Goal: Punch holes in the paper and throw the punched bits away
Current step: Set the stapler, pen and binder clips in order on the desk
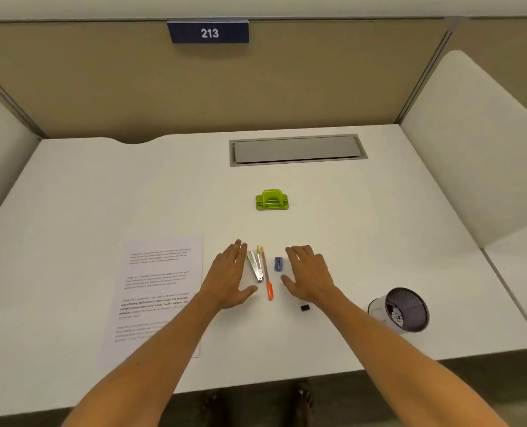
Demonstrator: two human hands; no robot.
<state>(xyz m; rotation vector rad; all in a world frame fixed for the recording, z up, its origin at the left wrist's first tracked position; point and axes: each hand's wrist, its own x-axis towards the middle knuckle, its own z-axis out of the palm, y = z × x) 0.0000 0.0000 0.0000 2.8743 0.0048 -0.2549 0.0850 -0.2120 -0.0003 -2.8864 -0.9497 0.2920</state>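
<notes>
Currently, the left hand (230,277) and right hand (307,274) lie flat on the white desk (379,226), fingers extended and loosely spread, holding nothing. Between them lie a silver stapler (255,265), an orange pen (267,277) and a small blue sharpener (278,264). The green plastic hole punch (271,200) stands farther back. The printed white paper sheet (156,291) lies left of the left hand. The mesh waste cup (402,309) stands at right.
</notes>
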